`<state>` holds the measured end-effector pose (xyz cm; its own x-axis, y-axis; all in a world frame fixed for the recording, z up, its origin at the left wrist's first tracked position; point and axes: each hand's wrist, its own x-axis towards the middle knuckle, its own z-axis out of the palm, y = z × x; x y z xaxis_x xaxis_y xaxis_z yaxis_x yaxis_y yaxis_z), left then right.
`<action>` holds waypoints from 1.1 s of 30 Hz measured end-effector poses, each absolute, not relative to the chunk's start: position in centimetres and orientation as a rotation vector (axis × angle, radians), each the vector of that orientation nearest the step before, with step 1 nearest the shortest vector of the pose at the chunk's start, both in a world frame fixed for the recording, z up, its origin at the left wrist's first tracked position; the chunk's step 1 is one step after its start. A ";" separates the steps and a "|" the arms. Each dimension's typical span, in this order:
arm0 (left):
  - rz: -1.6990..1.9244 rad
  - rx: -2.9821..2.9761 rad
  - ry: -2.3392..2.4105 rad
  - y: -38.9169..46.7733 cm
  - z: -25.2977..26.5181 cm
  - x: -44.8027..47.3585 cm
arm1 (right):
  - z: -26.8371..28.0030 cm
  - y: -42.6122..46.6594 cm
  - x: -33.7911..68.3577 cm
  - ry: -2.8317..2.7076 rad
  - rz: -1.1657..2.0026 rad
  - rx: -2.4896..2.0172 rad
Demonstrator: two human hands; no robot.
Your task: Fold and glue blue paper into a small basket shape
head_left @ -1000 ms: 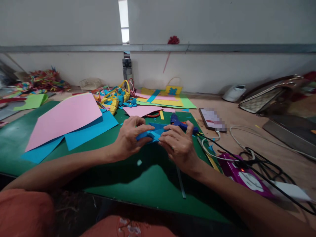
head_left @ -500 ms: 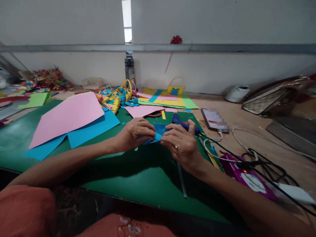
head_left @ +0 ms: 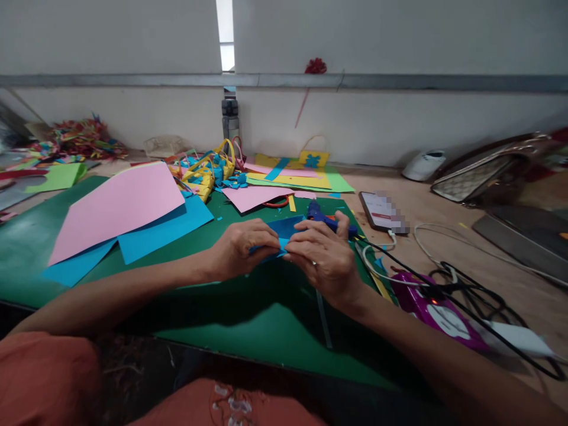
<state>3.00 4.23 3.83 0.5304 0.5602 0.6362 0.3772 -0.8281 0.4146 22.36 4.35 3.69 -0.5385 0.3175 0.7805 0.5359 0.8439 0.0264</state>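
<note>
Between my hands is a piece of blue paper (head_left: 286, 227), partly folded and held just above the green mat (head_left: 266, 331). My left hand (head_left: 246, 247) pinches its left side, fingertips pressed together on the near edge. On the right side my right hand (head_left: 326, 257), with a ring on one finger, grips the same paper between thumb and fingers. Most of the paper's lower part is hidden by the fingers. Just behind my right hand lies a blue glue gun (head_left: 323, 218). Below that hand a clear glue stick (head_left: 323, 319) rests on the mat.
Pink paper (head_left: 119, 207) and blue sheets (head_left: 168, 231) lie on the left. Yellow-and-blue paper baskets (head_left: 217, 171) and red-handled scissors (head_left: 277, 202) sit behind. To the right are a phone (head_left: 381, 212), cables and a purple power strip (head_left: 437, 310).
The blue paper has tilted up, so more of its far panel shows behind my fingers. Both hands keep their pinch on it. The whole view has shifted slightly.
</note>
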 end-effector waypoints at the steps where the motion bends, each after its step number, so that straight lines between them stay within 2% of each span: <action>1: 1.189 2.550 0.790 4.1 3.8 3.1 | 3.8 4.3 22.3 -2.175 -0.336 -0.606; 11: 1.177 2.391 0.744 3.5 4.6 3.0 | 4.3 4.1 22.5 -2.134 -0.303 -0.625; 23: 1.375 2.149 0.730 3.7 3.6 3.4 | 4.4 3.7 22.4 -2.097 -0.162 -0.668; 33: 1.353 1.963 0.821 3.1 4.0 3.5 | 4.3 3.5 22.3 -2.081 -0.229 -0.667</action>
<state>3.52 3.12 4.01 0.2853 0.7714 0.5689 0.1480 -0.6219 0.7690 22.28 3.54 4.34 -0.4406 0.3713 0.8173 0.5403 0.8368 -0.0889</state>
